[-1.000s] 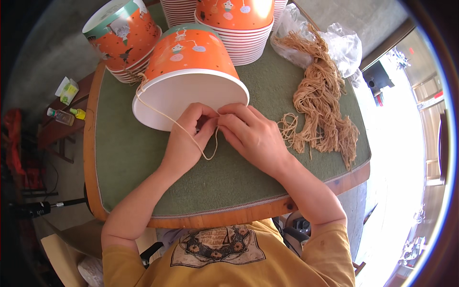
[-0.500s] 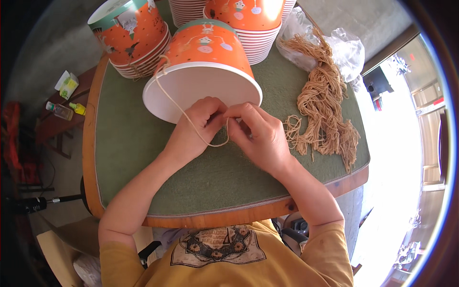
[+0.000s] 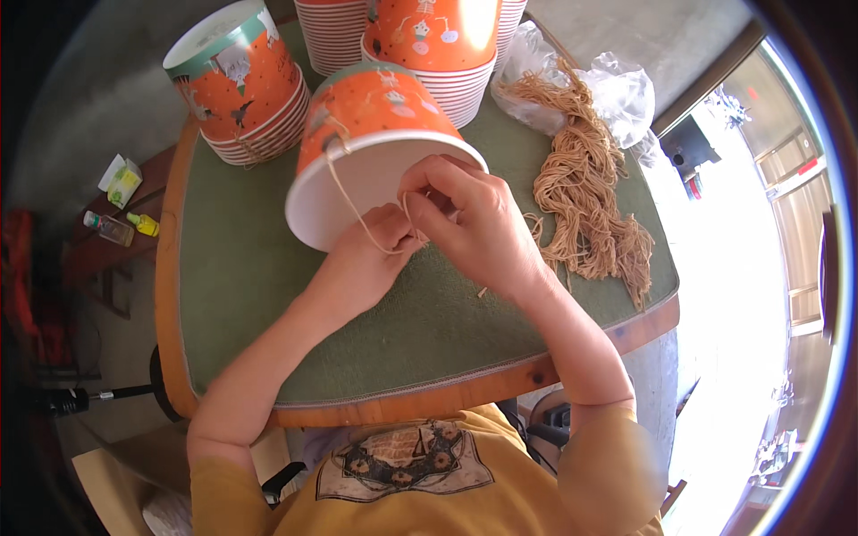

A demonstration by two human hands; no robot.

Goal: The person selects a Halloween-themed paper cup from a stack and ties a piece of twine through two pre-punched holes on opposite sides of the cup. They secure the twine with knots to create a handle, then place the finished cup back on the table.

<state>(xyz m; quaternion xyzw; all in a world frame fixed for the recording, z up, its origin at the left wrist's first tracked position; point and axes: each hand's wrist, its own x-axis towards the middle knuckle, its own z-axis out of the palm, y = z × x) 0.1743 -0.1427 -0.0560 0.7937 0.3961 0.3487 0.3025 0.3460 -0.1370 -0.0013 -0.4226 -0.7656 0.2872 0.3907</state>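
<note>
An orange paper bucket (image 3: 366,107) with a green base band and white inside lies tilted on the table, its mouth facing me. A thin tan cord (image 3: 349,196) hangs from the left side of its rim and runs down to my fingers. My left hand (image 3: 365,257) is closed on the cord just below the rim, its fingertips partly hidden. Over it, my right hand (image 3: 478,219) pinches the cord, which loops up by its thumb and index finger. My fingers cover the right part of the rim and the cord's end.
A hank of tan cords (image 3: 581,192) lies to the right beside crumpled clear plastic bags (image 3: 621,98). Stacked orange buckets (image 3: 237,89) stand at the far left, with taller stacks (image 3: 438,36) behind. A green cloth (image 3: 259,330) covers the wooden-edged table. Small bottles (image 3: 112,228) rest on a side bench.
The bucket sits slightly further right and lower in view. My right hand has risen over the left, and the cord's loop between them has grown smaller and tighter.
</note>
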